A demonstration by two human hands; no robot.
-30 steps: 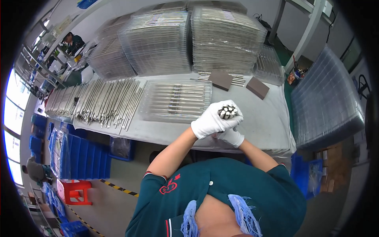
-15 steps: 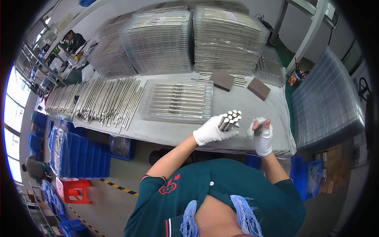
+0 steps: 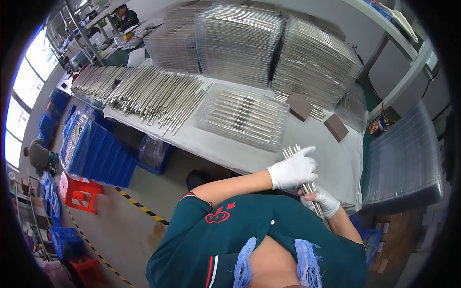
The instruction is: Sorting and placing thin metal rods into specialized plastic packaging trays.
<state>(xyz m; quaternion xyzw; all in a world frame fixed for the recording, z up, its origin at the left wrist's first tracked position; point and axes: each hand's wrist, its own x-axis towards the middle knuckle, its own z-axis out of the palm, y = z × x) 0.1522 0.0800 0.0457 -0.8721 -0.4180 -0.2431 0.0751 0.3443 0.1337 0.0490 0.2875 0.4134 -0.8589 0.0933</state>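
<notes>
A bundle of slim metal rods (image 3: 309,188) slants between my two white-gloved hands, close to my body at the table's near edge. My left hand (image 3: 292,170) wraps over its upper part with the index finger stretched out; the rod tips stick out beyond it. Lower down, my right hand (image 3: 326,202) grips the bundle, its bare-tipped thumb lying across the rods. Beyond my hands lies a clear plastic tray (image 3: 204,124) with a row of rods in it. Many loose rods (image 3: 153,96) are spread on the table's left part.
Tall stacks of filled clear trays (image 3: 237,45) line the back of the white-covered table (image 3: 331,161). Two brown blocks (image 3: 298,106) lie right of the tray. More clear trays (image 3: 403,163) stand stacked at right. Blue crates (image 3: 101,151) and a red stool (image 3: 80,192) are on the left.
The bundle has tipped from end-on to lengthwise, and my right hand has come in and closed on its lower end. The view has turned, shifting the table scene rightward.
</notes>
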